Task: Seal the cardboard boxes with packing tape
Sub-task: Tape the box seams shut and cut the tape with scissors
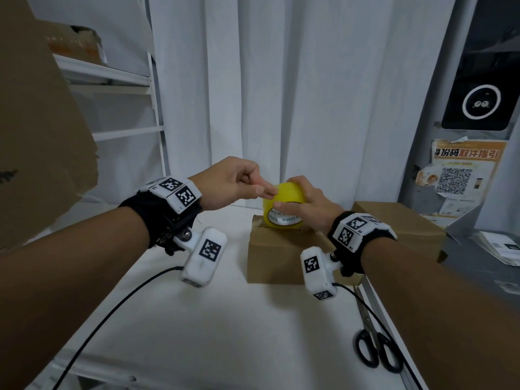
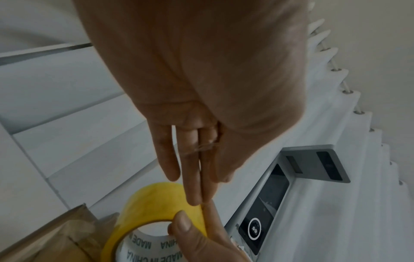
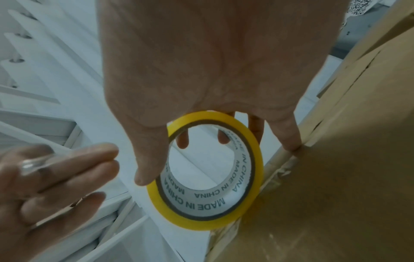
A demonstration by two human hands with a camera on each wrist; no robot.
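A yellow tape roll [image 1: 268, 212] stands on edge on top of a small cardboard box [image 1: 273, 257] on the white table. My right hand [image 1: 281, 192] grips the roll, thumb on its near rim and fingers over the top; the right wrist view shows the roll [image 3: 255, 177] and the box [image 3: 336, 195] under it. From the left, my left hand [image 1: 264, 191] reaches the roll's outer face, where thumb and fingertips pinch the tape's loose end. A clear, glossy strip [image 3: 33, 163] lies across the left hand's fingers [image 3: 74, 166]. The left wrist view shows those fingertips [image 2: 192, 198] on the roll [image 2: 152, 200].
Black-handled scissors [image 1: 374, 347] lie at the table's right edge. A second cardboard box [image 1: 399, 223] sits behind my right wrist. A large cardboard sheet [image 1: 36, 122] leans at the left by a white shelf [image 1: 112, 77]. Black cables trail from both wrists across the table [image 1: 225, 319].
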